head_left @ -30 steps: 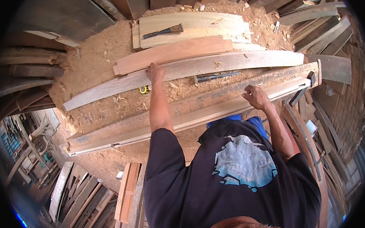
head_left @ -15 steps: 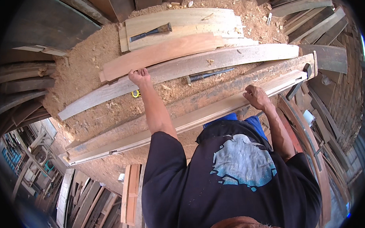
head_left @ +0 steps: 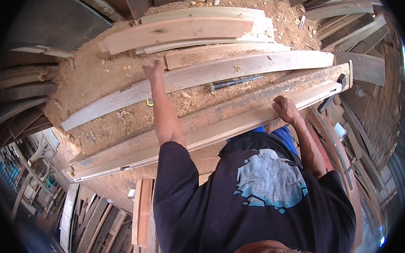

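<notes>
Lying on the far side of the curved board point(head_left: 200, 76), the plank point(head_left: 226, 53) looks stiff and light, best held at both ends. The left hand point(head_left: 153, 69) is just beside its left end, the right hand point(head_left: 285, 108) near the batten point(head_left: 230, 125); whether either grip holds anything, I cannot tell.
</notes>
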`<state>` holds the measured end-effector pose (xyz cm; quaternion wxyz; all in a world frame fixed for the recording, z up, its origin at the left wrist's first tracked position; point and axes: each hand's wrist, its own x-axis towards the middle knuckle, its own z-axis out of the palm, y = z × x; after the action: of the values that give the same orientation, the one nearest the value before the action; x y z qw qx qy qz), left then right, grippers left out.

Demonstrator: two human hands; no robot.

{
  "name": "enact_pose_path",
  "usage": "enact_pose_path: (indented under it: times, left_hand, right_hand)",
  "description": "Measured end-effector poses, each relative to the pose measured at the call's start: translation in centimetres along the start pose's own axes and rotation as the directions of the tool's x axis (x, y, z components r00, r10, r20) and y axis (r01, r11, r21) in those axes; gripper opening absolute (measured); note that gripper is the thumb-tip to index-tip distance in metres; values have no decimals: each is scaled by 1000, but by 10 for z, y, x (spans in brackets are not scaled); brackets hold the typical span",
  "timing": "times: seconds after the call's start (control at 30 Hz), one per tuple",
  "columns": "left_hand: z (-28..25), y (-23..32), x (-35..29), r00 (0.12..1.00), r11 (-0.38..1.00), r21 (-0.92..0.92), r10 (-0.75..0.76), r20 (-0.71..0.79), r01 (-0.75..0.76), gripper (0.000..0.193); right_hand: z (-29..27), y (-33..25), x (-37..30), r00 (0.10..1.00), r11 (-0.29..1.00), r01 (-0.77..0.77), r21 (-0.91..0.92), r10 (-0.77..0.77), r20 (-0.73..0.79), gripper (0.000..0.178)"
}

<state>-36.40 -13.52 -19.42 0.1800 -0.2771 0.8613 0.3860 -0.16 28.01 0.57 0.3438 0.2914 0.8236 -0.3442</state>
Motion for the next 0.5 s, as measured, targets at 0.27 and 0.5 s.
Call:
enact_pose_path:
  times: [0.27,0.5]
  left_hand:
    - [9,6,14,976,855,515,-54,212,-64,78]
    - [-9,-33,44,869,943,-317,240,434,-102,35]
  right_hand:
    - [12,-6,2,999,999,-47,-15,47,-6,47]
    - [6,-5,0,1000,1000,11,15,-10,-21,46]
